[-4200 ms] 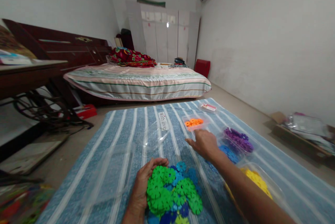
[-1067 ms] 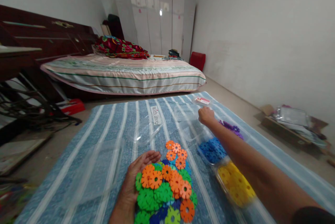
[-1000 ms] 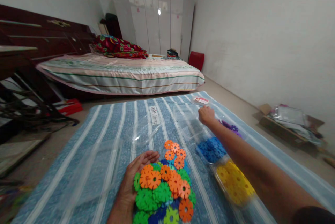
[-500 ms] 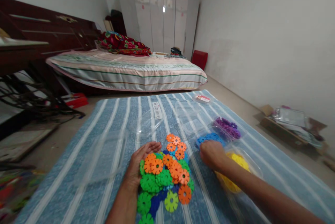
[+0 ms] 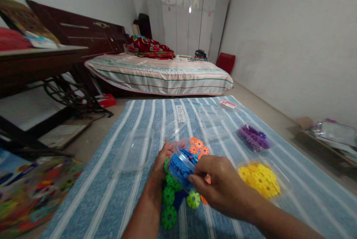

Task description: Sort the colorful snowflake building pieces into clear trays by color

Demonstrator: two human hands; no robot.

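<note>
Gripping clear tub [image 5: 180, 143] of overlapping blue notched discs [image 5: 180, 169] in curled right hand [image 5: 219, 181], tilted over loose green and orange discs [image 5: 169, 196]. Resting left hand [image 5: 167, 150] open alongside; cannot tell whether touching tub. Since half a second ago, carried from beside yellow discs [image 5: 260, 179].

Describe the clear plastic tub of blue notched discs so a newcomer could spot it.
Find the blue-and-white striped cloth before the person. In its near half, the right hand holds the clear plastic tub over a pile of green and orange plastic discs. Only this tub holds blue discs and is raised; the clear yellow-disc tub and clear purple-disc tub rest on the cloth.
</note>
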